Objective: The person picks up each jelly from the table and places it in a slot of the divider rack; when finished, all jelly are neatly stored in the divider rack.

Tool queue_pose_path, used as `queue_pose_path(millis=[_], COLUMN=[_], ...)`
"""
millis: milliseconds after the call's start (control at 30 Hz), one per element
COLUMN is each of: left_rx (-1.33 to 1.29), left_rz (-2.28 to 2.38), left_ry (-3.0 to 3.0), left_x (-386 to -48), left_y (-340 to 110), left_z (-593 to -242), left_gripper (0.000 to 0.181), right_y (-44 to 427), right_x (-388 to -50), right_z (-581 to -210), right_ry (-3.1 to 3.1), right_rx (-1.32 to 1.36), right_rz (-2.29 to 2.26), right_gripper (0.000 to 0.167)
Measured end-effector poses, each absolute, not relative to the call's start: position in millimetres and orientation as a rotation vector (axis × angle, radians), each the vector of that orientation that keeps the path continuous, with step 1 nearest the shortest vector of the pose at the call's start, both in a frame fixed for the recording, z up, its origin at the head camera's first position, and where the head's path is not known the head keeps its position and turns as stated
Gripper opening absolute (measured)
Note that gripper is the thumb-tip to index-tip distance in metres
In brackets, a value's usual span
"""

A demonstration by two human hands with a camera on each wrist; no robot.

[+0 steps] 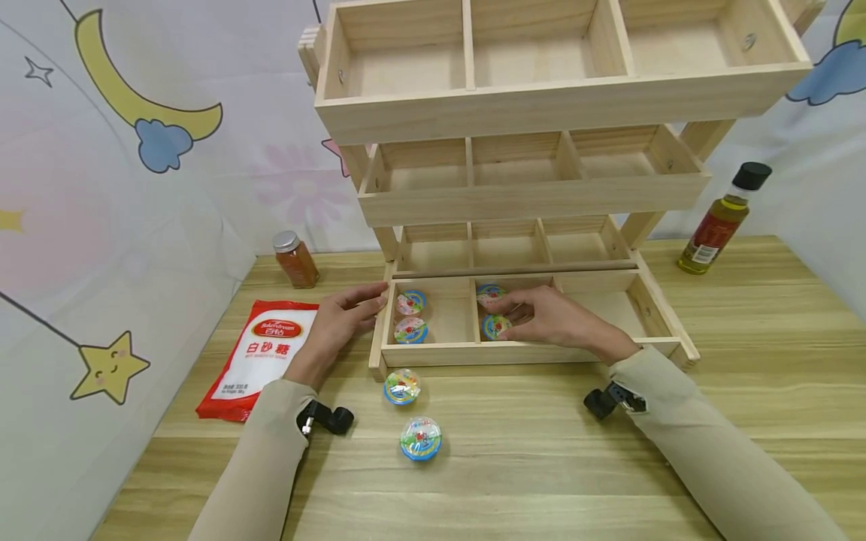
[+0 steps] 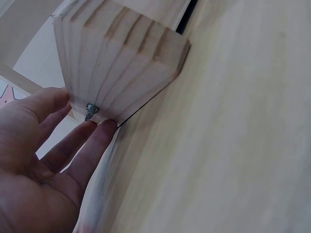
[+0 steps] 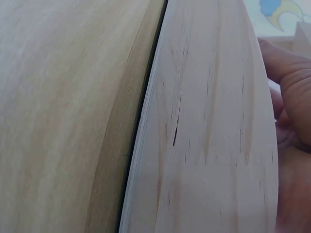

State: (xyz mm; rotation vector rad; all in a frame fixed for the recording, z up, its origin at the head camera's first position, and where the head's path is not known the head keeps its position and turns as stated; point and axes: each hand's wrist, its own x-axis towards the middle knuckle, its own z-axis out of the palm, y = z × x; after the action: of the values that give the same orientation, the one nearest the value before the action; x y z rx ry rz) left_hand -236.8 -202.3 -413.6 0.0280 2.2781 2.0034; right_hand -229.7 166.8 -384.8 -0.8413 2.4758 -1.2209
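In the head view my right hand [image 1: 551, 319] reaches into the middle compartment of the bottom wooden tray [image 1: 528, 353]. Its thumb and fingers pinch a small lidded jelly cup [image 1: 495, 326]. Just behind is another jelly cup [image 1: 490, 292], partly covered by the fingers. The left compartment holds two more, a rear cup [image 1: 410, 303] and a front cup [image 1: 410, 330]. My left hand [image 1: 338, 327] touches the tray's left end with extended fingers; the left wrist view shows those fingertips against the wooden end piece [image 2: 116, 53] by a screw [image 2: 91, 110]. The tray front hides the cups in the right wrist view.
Two jelly cups, one nearer the tray [image 1: 402, 387] and one closer to me [image 1: 420, 439], sit on the table. Left are a sugar bag [image 1: 264, 361] and a spice jar [image 1: 296, 261]; an oil bottle [image 1: 720, 222] stands right. Upper shelf tiers [image 1: 561, 109] overhang the bottom tray.
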Motion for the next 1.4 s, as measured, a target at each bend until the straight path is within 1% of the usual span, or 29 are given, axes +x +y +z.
queue_pose_path(millis=[200, 467, 600, 800, 1233, 1400], left_rx=[0.021, 0.022, 0.018, 0.014, -0.016, -0.016], left_rz=[2.01, 1.992, 1.998, 2.006, 1.992, 2.002], left_ry=[2.276, 2.297, 2.291, 2.282, 2.279, 2.28], left_x=[-237, -236, -236, -236, -238, -237], left_y=[-203, -201, -201, -201, -203, -202], left_z=[-414, -413, -412, -413, -415, -414], left_gripper=[0.043, 0.041, 0.041, 0.041, 0.041, 0.041], right_y=[166, 169, 170, 170, 147, 137], right_x=[-229, -227, -226, -221, -193, -184], right_z=[-383, -377, -374, -364, -337, -332], right_ry=[2.482, 2.481, 2.536, 2.63, 2.522, 2.503], right_rx=[-0.822, -0.866, -0.833, -0.774, -0.923, -1.063], right_rz=[-1.191, -1.214, -1.167, -1.13, -1.343, -1.372], right_gripper=[0.042, 0.043, 0.041, 0.033, 0.032, 0.031])
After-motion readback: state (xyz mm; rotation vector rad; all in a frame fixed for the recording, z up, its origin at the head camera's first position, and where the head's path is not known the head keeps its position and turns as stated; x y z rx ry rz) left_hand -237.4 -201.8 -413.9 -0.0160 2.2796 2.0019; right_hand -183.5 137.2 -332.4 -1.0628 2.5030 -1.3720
